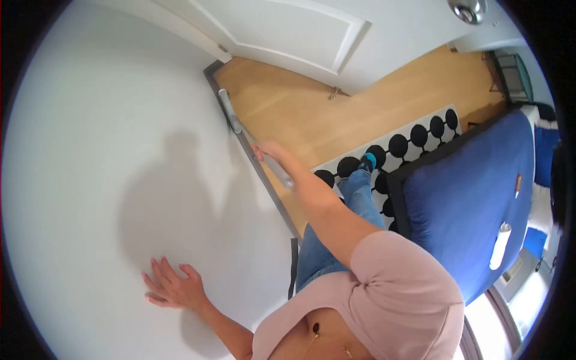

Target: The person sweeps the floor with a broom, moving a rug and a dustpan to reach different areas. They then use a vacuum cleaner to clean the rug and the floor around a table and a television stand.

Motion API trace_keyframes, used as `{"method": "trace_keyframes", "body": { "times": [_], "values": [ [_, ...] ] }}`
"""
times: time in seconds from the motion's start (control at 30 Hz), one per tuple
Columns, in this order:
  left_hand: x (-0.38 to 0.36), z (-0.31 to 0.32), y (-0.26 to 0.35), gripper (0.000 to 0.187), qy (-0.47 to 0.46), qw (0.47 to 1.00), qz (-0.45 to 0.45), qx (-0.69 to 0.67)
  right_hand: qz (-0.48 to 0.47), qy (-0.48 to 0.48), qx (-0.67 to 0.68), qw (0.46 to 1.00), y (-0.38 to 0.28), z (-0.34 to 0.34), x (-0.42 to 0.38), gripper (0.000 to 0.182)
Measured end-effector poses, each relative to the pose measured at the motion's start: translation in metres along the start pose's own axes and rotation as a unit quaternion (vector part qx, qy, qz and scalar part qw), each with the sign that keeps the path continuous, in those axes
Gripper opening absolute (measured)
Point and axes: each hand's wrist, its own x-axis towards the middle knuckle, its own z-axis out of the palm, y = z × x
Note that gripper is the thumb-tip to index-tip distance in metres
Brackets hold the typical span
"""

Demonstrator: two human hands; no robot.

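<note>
a white wall (108,150) meets the wood floor. the left hand (171,288) lies flat on it, fingers apart; the right hand (270,153), fingers clamped, should slide the grey tool (231,114) steadily along the baseboard (273,192).

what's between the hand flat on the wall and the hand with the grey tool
Only bare white wall with the person's shadow lies between the left hand and right hand holding the grey tool, in the head view.

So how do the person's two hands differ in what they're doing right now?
The left hand lies flat and open on the white wall, fingers spread; the right hand is closed around a grey tool held along the baseboard. The left hand holds nothing and stays close to the body; the right is stretched out on a straight arm. Both are bare and near the same wall.
</note>
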Motion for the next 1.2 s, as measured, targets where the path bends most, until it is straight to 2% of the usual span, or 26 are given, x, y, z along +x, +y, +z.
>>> {"method": "trace_keyframes", "body": {
  "times": [0.03, 0.13, 0.2, 0.23, 0.27, 0.3, 0.33, 0.37, 0.4, 0.47, 0.53, 0.57, 0.6, 0.67, 0.73, 0.8, 0.87, 0.9, 0.93, 0.97, 1.0, 1.03, 1.1, 1.17, 1.2],
  "values": [
    [-0.002, 0.002, 0.000, 0.029, 0.002, 1.000, 0.003, 0.007, 0.001, 0.011, -0.044, 0.999, -0.017, -0.001, -0.001, 0.018],
    [-0.004, -0.003, -0.001, 0.029, -0.001, 1.000, 0.010, 0.015, 0.046, 0.109, -0.014, 0.993, -0.030, -0.030, -0.022, 0.026],
    [-0.003, -0.012, 0.002, 0.030, -0.009, 1.000, 0.025, 0.005, -0.030, 0.132, 0.098, 0.986, 0.014, -0.079, -0.057, 0.027],
    [-0.003, -0.014, 0.001, 0.030, -0.009, 0.999, 0.037, -0.004, -0.024, 0.137, 0.105, 0.985, 0.047, -0.107, -0.067, 0.029],
    [-0.003, -0.016, 0.000, 0.030, -0.008, 0.999, 0.046, -0.013, -0.103, 0.141, 0.261, 0.949, 0.081, -0.127, -0.094, 0.031],
    [-0.004, -0.018, -0.001, 0.031, -0.002, 0.998, 0.041, -0.044, 0.041, 0.054, 0.211, 0.975, 0.080, -0.163, -0.138, 0.033],
    [-0.003, -0.020, -0.002, 0.032, 0.005, 0.997, 0.035, -0.074, 0.053, 0.093, 0.131, 0.986, 0.100, -0.188, -0.169, 0.035],
    [0.001, -0.023, -0.001, 0.034, 0.015, 0.994, 0.030, -0.104, 0.073, -0.019, 0.200, 0.977, 0.113, -0.218, -0.204, 0.035],
    [0.012, -0.030, 0.004, 0.034, 0.045, 0.986, 0.025, -0.159, 0.153, -0.047, 0.297, 0.941, 0.119, -0.239, -0.233, 0.036],
    [0.041, -0.054, 0.024, 0.035, 0.098, 0.959, 0.017, -0.265, 0.226, 0.048, 0.373, 0.899, 0.135, -0.268, -0.276, 0.032],
    [0.082, -0.090, 0.056, 0.034, 0.124, 0.937, 0.051, -0.323, 0.151, 0.129, 0.194, 0.961, 0.138, -0.266, -0.298, 0.027],
    [0.103, -0.113, 0.077, 0.032, 0.133, 0.899, 0.073, -0.410, 0.112, 0.169, 0.102, 0.974, 0.141, -0.260, -0.309, 0.024],
    [0.124, -0.139, 0.101, 0.031, 0.140, 0.853, 0.095, -0.494, 0.103, 0.176, 0.134, 0.970, 0.135, -0.249, -0.324, 0.021],
    [0.157, -0.189, 0.146, 0.032, 0.080, 0.699, 0.145, -0.696, 0.094, 0.189, 0.191, 0.959, 0.106, -0.221, -0.363, 0.016],
    [0.183, -0.240, 0.198, 0.035, 0.060, 0.633, 0.234, -0.736, 0.117, 0.155, 0.231, 0.953, 0.109, -0.222, -0.370, 0.013],
    [0.196, -0.295, 0.254, 0.042, 0.032, 0.619, 0.248, -0.745, 0.146, 0.110, 0.265, 0.947, 0.116, -0.232, -0.356, 0.012],
    [0.214, -0.311, 0.307, 0.050, 0.063, 0.614, 0.244, -0.748, 0.190, 0.052, 0.288, 0.937, 0.127, -0.260, -0.321, 0.015],
    [0.215, -0.320, 0.320, 0.051, 0.014, 0.622, 0.241, -0.745, 0.261, 0.029, 0.321, 0.910, 0.116, -0.275, -0.319, 0.015],
    [0.216, -0.328, 0.333, 0.052, -0.037, 0.630, 0.237, -0.739, 0.251, -0.016, 0.335, 0.908, 0.120, -0.296, -0.314, 0.021],
    [0.216, -0.333, 0.341, 0.052, -0.087, 0.635, 0.233, -0.731, 0.236, -0.012, 0.429, 0.872, 0.127, -0.318, -0.314, 0.024],
    [0.217, -0.334, 0.347, 0.053, -0.095, 0.648, 0.218, -0.724, 0.227, 0.042, 0.430, 0.873, 0.136, -0.344, -0.311, 0.026],
    [0.219, -0.329, 0.346, 0.053, -0.103, 0.660, 0.203, -0.716, 0.193, 0.066, 0.377, 0.903, 0.117, -0.354, -0.344, 0.026],
    [0.222, -0.325, 0.347, 0.052, -0.091, 0.686, 0.191, -0.696, 0.158, 0.134, 0.319, 0.925, 0.137, -0.390, -0.353, 0.029],
    [0.220, -0.323, 0.342, 0.049, -0.059, 0.715, 0.188, -0.671, 0.153, 0.145, 0.351, 0.912, 0.137, -0.402, -0.376, 0.021],
    [0.218, -0.316, 0.340, 0.048, -0.063, 0.687, 0.189, -0.699, 0.131, 0.146, 0.349, 0.917, 0.135, -0.403, -0.390, 0.017]
  ]
}}
